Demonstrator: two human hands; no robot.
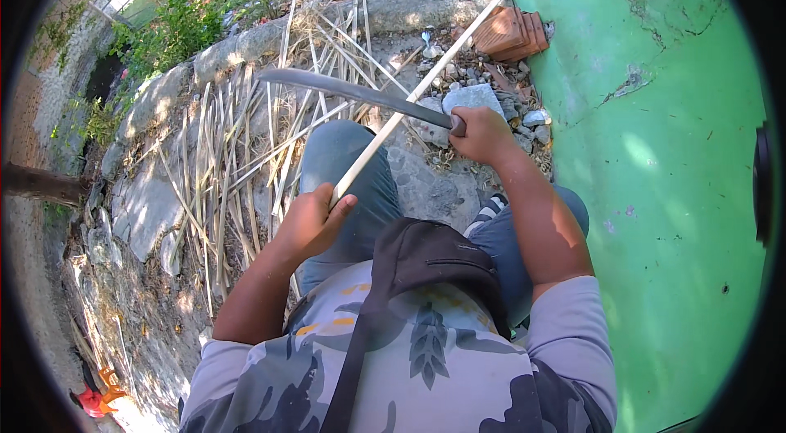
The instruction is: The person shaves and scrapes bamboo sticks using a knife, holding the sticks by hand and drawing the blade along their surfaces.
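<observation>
My left hand [315,220] is closed around the lower end of a long pale strip [442,65], which looks like split bamboo or wood and slants up to the far right. In my right hand [483,136] is the dark handle of a machete [340,89]; its long curved blade points left and crosses the strip about midway. Whether the edge touches the strip or only passes over it, I cannot tell. Many similar pale strips [214,163] lie in a loose heap on the ground to the left, beyond my bent knees.
Stacked reddish hollow bricks [509,33] and rubble with a grey block [473,99] lie ahead on the right. A green wall [655,212] rises close on my right. A low stone edge [237,48] bounds the far side. A black bag [434,261] rests against my front.
</observation>
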